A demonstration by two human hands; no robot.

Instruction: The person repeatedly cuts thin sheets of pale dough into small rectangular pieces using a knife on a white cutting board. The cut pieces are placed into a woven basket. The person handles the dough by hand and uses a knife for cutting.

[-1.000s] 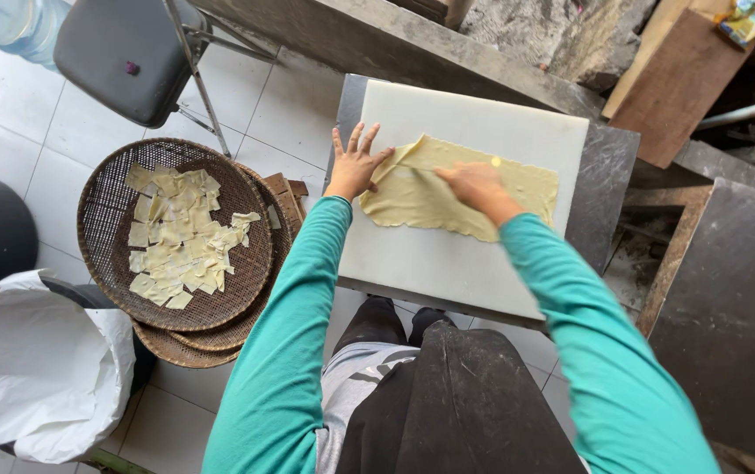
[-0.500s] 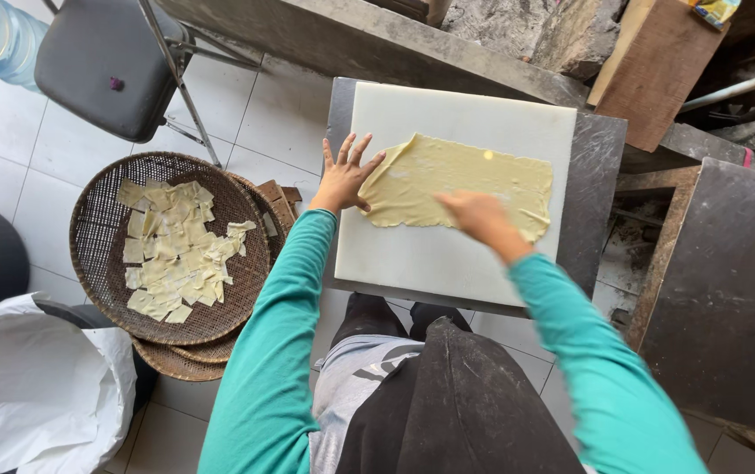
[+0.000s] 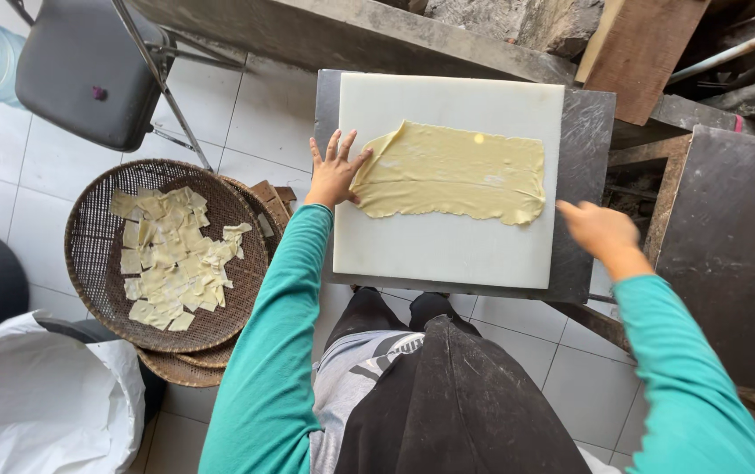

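Tiled floor, low dark table (image 3: 590,132), white cutting board (image 3: 448,246) with a thin dough sheet (image 3: 452,183) spread across it.
Left hand (image 3: 334,171), fingers spread, presses the sheet's left end flat, anchoring it; right hand (image 3: 599,230), blurred, hovers empty past the board's right edge; cut pieces (image 3: 171,254) lie in the woven basket (image 3: 101,290).

dark stone table (image 3: 590,132) with white cutting board (image 3: 448,246) flat on top
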